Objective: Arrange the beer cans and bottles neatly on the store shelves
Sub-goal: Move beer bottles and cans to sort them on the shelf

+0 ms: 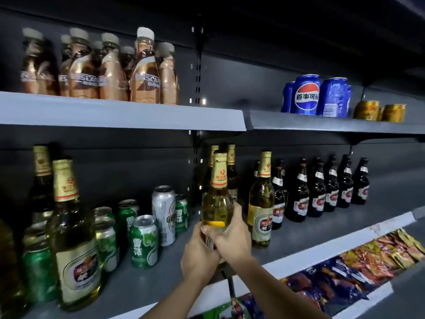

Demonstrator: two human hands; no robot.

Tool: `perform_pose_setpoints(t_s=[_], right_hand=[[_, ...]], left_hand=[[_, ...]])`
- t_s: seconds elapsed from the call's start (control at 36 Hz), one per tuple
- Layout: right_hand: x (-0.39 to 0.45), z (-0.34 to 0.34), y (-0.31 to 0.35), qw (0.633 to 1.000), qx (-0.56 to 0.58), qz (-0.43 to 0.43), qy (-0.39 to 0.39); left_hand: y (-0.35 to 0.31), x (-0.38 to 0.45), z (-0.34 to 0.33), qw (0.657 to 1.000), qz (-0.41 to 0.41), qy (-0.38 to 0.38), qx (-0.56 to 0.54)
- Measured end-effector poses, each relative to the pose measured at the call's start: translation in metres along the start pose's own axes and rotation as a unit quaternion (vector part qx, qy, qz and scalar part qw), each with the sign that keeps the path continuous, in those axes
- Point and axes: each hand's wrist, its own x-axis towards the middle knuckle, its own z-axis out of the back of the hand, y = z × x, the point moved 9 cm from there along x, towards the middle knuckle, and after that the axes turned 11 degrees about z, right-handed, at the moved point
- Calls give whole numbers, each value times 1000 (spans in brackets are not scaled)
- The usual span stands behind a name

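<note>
A clear beer bottle with gold foil neck (218,199) stands upright near the middle of the lower shelf (322,229). My left hand (199,256) grips its lower body from the left. My right hand (232,238) wraps round it from the right, over the label. Behind it stand two more gold-necked bottles (231,171). Another gold-necked bottle (262,201) is just to the right, then a row of dark bottles (331,187). At left are two big gold-necked bottles (73,229), several green cans (143,242) and a silver can (163,212).
The upper shelf (119,116) carries brown coffee bottles (145,72) at left, blue Pepsi cans (307,95) and small gold cans (379,110) at right. Snack packets (358,265) lie in the shelf below. A slotted upright (197,88) divides the bays.
</note>
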Motion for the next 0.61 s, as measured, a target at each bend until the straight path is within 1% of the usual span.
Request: perform_pose_setpoints(t_s=[0.14, 0.25, 0.39, 0.5, 0.56, 0.58, 0.61], right_hand=[[27, -21, -14, 1000, 21, -6, 16], [40, -37, -22, 999, 25, 1, 37], [47, -47, -27, 998, 17, 36, 43], [50, -53, -31, 996, 30, 58, 59], [49, -50, -30, 993, 43, 85, 65], [47, -41, -29, 992, 47, 109, 50], [45, -27, -26, 990, 50, 133, 6]], left_hand=[[5, 32, -2, 999, 18, -26, 14], [13, 52, -5, 999, 35, -32, 15], [27, 64, -9, 998, 50, -45, 18], [30, 64, -14, 998, 32, -45, -6], [28, 62, -17, 998, 25, -55, -19], [27, 61, -18, 997, 28, -63, -25], [27, 61, -16, 996, 27, -74, -34]])
